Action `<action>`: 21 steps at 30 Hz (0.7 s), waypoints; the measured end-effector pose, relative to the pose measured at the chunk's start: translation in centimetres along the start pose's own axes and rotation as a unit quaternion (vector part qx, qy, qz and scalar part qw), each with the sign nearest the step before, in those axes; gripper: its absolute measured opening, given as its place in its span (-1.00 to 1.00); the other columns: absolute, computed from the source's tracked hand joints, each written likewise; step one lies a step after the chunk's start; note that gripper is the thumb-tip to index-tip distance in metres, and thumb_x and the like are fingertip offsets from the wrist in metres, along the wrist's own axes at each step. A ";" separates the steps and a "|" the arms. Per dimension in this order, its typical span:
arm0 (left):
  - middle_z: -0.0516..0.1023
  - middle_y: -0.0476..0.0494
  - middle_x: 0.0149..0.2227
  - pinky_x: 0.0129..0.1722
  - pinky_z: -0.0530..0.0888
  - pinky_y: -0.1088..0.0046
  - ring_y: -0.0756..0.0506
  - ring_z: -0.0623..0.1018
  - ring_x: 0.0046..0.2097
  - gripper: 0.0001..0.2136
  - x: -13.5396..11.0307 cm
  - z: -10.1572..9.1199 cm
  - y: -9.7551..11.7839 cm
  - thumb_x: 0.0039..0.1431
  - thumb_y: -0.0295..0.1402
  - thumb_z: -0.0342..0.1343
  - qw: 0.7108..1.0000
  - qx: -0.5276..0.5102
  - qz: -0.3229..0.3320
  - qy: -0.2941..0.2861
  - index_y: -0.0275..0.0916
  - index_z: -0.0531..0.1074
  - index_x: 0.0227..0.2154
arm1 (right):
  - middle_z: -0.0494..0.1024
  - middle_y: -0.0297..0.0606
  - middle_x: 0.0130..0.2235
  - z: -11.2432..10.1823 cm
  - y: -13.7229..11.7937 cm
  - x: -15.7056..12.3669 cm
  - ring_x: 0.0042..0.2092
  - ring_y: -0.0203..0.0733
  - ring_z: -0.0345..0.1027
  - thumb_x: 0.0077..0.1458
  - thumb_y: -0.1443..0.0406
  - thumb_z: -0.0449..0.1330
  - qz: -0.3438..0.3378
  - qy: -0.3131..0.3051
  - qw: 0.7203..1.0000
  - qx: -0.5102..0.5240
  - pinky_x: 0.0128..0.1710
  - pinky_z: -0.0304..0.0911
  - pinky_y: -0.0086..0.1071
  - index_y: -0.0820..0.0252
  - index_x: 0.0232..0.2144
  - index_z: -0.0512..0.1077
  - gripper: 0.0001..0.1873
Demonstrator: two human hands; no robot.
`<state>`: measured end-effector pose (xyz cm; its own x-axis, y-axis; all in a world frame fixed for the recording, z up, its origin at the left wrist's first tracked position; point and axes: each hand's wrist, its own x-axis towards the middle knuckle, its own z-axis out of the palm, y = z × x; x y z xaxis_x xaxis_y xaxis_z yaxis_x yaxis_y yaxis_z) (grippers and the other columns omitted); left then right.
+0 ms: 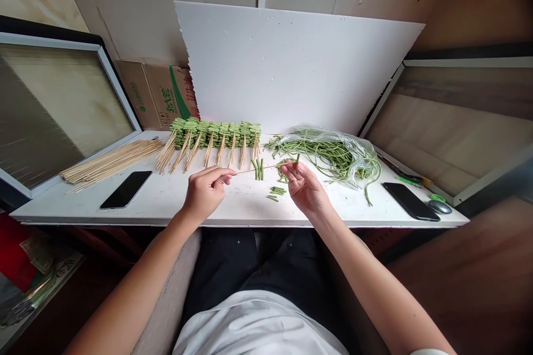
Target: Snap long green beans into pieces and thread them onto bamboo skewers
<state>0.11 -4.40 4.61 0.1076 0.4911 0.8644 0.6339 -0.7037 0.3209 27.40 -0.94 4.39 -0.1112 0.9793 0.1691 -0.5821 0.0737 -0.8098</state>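
My left hand [207,191] pinches the left end of a thin bamboo skewer [245,171], held level above the white table. Three short green bean pieces [257,169] are threaded crosswise on the skewer. At its other end, my right hand [306,186] grips one more cut green bean piece [297,158] between thumb and fingers, at the skewer's tip; whether the tip has entered it I cannot tell. Below, several loose bean pieces [278,191] lie on the table, left of my right hand. Finished bean skewers [216,136] are stacked behind, their sticks pointing toward me.
Bare skewers [112,162] lie in a pile at the left, with a phone [126,189] in front. A plastic bag of long beans [333,150] sits at back right. Another phone [410,201] and a grey rounded object [440,207] rest near the table's right edge. A white board [295,66] stands behind.
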 end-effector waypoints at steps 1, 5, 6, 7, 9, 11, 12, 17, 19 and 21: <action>0.63 -0.05 -0.42 -0.31 0.53 0.49 -0.03 0.62 -0.36 -0.68 0.0 0.0 0.0 0.24 -0.65 0.01 1.000 0.001 -0.001 0.000 -0.24 0.65 -0.25 | 0.73 -0.28 -0.10 0.0 0.0 0.0 0.06 -0.02 0.62 -0.10 0.06 0.59 0.000 0.001 1.000 -0.001 -0.32 0.56 -0.42 -0.01 -0.31 0.66 -0.67; 0.64 -0.05 -0.41 -0.30 0.55 0.50 -0.02 0.64 -0.35 -0.63 -0.2 0.0 -0.2 0.17 -0.70 -0.03 1.000 0.003 0.001 -0.004 -0.24 0.65 -0.25 | 0.73 -0.29 -0.09 0.0 0.0 0.0 0.05 -0.03 0.63 -0.08 0.07 0.58 -0.005 0.001 1.000 -0.006 -0.31 0.57 -0.42 -0.01 -0.31 0.66 -0.69; 0.65 -0.06 -0.40 -0.29 0.56 0.50 -0.03 0.65 -0.34 -0.61 -0.2 0.0 -0.2 0.15 -0.71 -0.04 1.000 0.003 0.003 -0.005 -0.25 0.65 -0.25 | 0.73 -0.29 -0.09 0.0 0.0 0.0 0.04 -0.04 0.63 -0.07 0.08 0.57 -0.006 0.000 1.000 -0.007 -0.33 0.56 -0.43 0.00 -0.31 0.67 -0.70; 0.65 -0.06 -0.39 -0.29 0.56 0.51 -0.03 0.65 -0.34 -0.60 -0.2 0.0 -0.3 0.13 -0.72 -0.05 1.000 0.004 0.004 -0.005 -0.25 0.65 -0.25 | 0.73 -0.29 -0.10 0.0 0.0 0.0 0.03 -0.05 0.63 -0.07 0.08 0.57 -0.008 -0.001 1.000 -0.007 -0.36 0.54 -0.45 0.01 -0.31 0.67 -0.71; 0.66 -0.07 -0.38 -0.29 0.57 0.50 -0.03 0.66 -0.34 -0.59 -0.2 0.0 -0.3 0.10 -0.73 -0.06 1.000 0.007 0.009 -0.005 -0.25 0.65 -0.25 | 0.73 -0.29 -0.10 0.0 0.0 0.0 0.01 -0.07 0.64 -0.07 0.10 0.57 -0.009 0.000 1.000 -0.008 -0.40 0.50 -0.48 0.02 -0.31 0.67 -0.72; 0.67 -0.07 -0.37 -0.30 0.57 0.50 -0.04 0.67 -0.33 -0.57 -0.3 -0.1 -0.3 0.08 -0.74 -0.06 1.000 0.015 0.017 -0.005 -0.25 0.65 -0.25 | 0.73 -0.28 -0.11 0.0 -0.1 0.0 0.00 -0.08 0.64 -0.08 0.11 0.57 -0.008 0.003 1.000 -0.012 -0.42 0.48 -0.50 0.03 -0.33 0.66 -0.72; 0.68 -0.07 -0.37 -0.30 0.57 0.50 -0.04 0.67 -0.33 -0.57 -0.2 -0.1 -0.3 0.07 -0.74 -0.07 1.000 0.020 0.022 -0.006 -0.24 0.65 -0.25 | 0.73 -0.28 -0.11 0.0 -0.1 0.0 -0.01 -0.08 0.64 -0.09 0.11 0.58 -0.007 0.005 1.000 -0.015 -0.43 0.46 -0.50 0.03 -0.34 0.66 -0.72; 0.66 -0.05 -0.39 -0.29 0.56 0.50 -0.04 0.67 -0.33 -0.54 -0.2 -0.3 -0.5 0.05 -0.74 -0.07 0.998 0.043 0.036 -0.016 -0.23 0.66 -0.23 | 0.74 -0.26 -0.21 0.1 -0.6 0.0 -0.10 -0.06 0.67 -0.17 0.14 0.61 -0.034 0.002 0.999 -0.038 -0.39 0.43 -0.43 0.05 -0.43 0.62 -0.71; 0.66 -0.05 -0.40 -0.30 0.56 0.50 -0.04 0.66 -0.34 -0.52 -0.2 -0.4 -0.6 0.03 -0.74 -0.08 0.998 0.045 0.042 -0.021 -0.22 0.66 -0.22 | 0.74 -0.26 -0.27 0.1 -0.8 0.1 -0.15 -0.04 0.68 -0.21 0.16 0.63 -0.048 -0.001 0.998 -0.045 -0.34 0.46 -0.37 0.06 -0.47 0.61 -0.70; 0.65 -0.04 -0.41 -0.31 0.55 0.50 -0.04 0.65 -0.34 -0.51 -0.1 -0.5 -0.6 0.01 -0.75 -0.09 0.997 0.048 0.048 -0.023 -0.23 0.66 -0.22 | 0.73 -0.27 -0.30 0.1 -0.9 0.1 -0.18 -0.03 0.68 -0.22 0.17 0.63 -0.054 -0.003 0.997 -0.051 -0.31 0.46 -0.32 0.05 -0.50 0.60 -0.70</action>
<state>-0.70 -4.32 4.49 0.2052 0.4494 0.8695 0.6896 -0.6968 0.1973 27.82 -0.91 5.22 -0.0583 0.9634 0.2615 -0.5052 0.1975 -0.8401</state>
